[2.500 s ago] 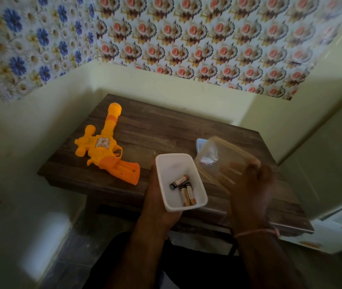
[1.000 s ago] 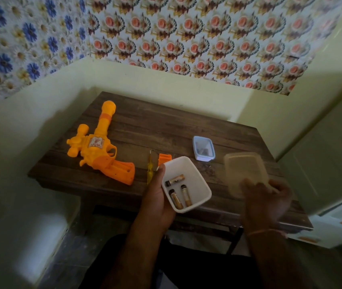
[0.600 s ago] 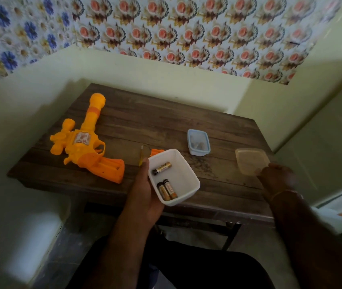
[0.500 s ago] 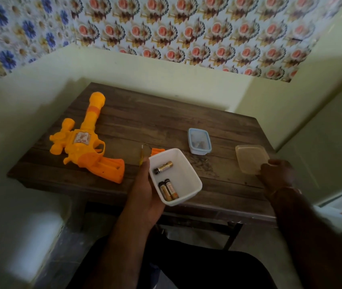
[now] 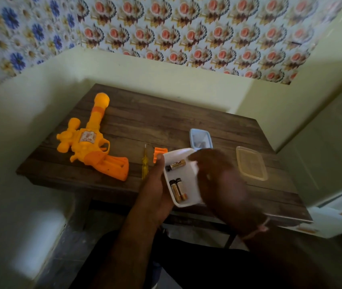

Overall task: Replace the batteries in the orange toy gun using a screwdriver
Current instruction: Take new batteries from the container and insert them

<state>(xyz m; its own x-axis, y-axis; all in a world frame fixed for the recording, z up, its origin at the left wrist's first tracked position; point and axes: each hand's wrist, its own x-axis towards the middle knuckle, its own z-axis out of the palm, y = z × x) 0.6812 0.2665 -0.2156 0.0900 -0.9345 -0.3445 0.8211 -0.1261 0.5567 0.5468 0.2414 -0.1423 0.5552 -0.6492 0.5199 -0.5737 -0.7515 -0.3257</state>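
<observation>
Three batteries (image 5: 178, 185) lie in the white tub (image 5: 188, 189) that the left hand (image 5: 155, 188) grasps by its left wall, while the blurred right hand (image 5: 218, 176) reaches over it, grip unclear, and the orange toy gun (image 5: 90, 147) lies far left on the table (image 5: 166, 122).

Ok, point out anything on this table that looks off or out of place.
The toy gun lies with its grip compartment open, its small orange cover loose beside the yellow screwdriver. The clear lid lies off the white container of batteries. That suits a battery swap; nothing looks spilled or broken.
</observation>
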